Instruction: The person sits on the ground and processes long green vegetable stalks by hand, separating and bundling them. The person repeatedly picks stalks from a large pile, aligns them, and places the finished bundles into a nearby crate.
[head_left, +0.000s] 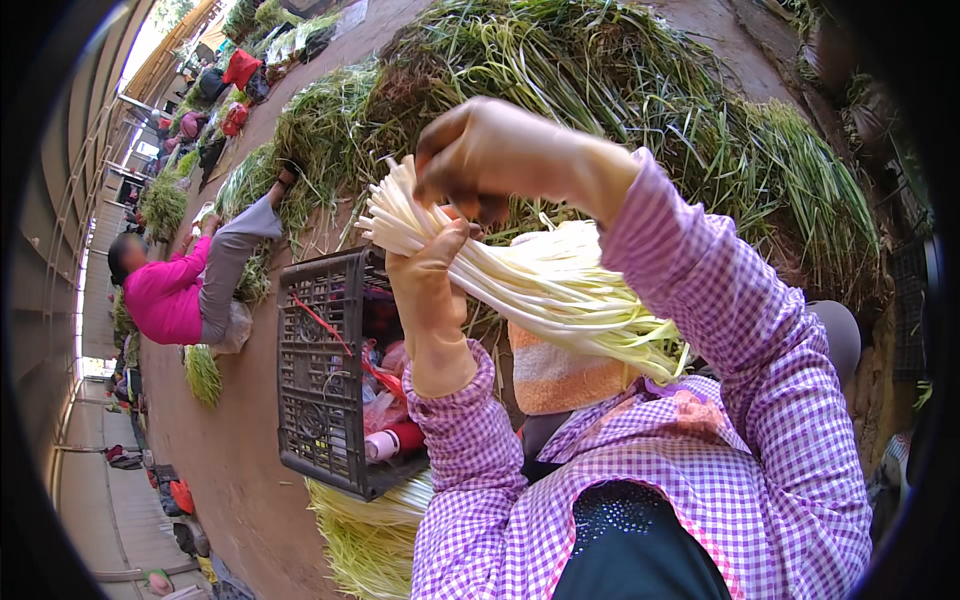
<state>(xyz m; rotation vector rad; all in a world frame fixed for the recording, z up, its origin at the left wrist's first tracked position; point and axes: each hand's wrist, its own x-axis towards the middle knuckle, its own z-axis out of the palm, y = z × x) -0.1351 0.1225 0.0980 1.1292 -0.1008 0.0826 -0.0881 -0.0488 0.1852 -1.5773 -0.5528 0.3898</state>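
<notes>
A bundle of pale garlic chives or similar long-leaved stalks (517, 274) lies across my lap, over a striped towel (562, 367). My left hand (431, 277) grips the bundle near its white ends, thumb over the stalks. Just above, my right hand (469, 161) is bent down over the white ends with its fingers curled; it is blurred. Whether its fingertips pinch a stalk is hidden. The yellow-green leaf tips hang towards my right forearm.
A black plastic crate (322, 375) with bags and a pink-capped red bottle (394, 441) stands at the left. More pale stalks (367, 532) lie below it. Heaped green leafy plants (555, 82) cover the ground ahead. A person in a pink top (169, 289) sits farther left.
</notes>
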